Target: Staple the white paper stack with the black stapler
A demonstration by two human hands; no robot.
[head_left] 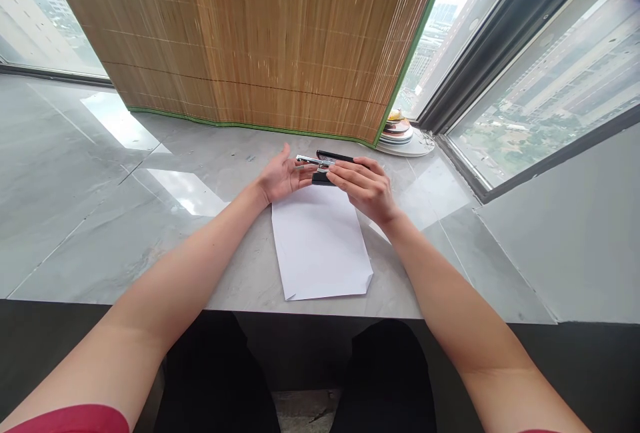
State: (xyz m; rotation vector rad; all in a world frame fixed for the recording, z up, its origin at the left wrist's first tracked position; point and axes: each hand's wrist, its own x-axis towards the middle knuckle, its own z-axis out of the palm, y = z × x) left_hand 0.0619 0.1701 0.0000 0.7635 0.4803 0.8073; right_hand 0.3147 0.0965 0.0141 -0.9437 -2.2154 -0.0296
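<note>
A black stapler [325, 178] with a silver metal rail is opened up above the far edge of a white sheet of paper [323, 246]. My right hand [367, 186] is wrapped round the stapler from the right, its fingers across the middle. From the left, my left hand [284, 176] reaches to the front end of the rail, palm turned inward, thumb up and fingers stretched out. A small greyish strip, perhaps staples, shows by the left fingertips; I cannot tell if it lies in them. The paper lies flat, with two lower corners folded.
Grey tiled stone [175, 246] forms the work surface, its front edge just before my knees. A bamboo blind [260, 46] with green edging hangs down to the surface behind. Stacked plates [407, 143] stand at the back right, beside the window frame [475, 66].
</note>
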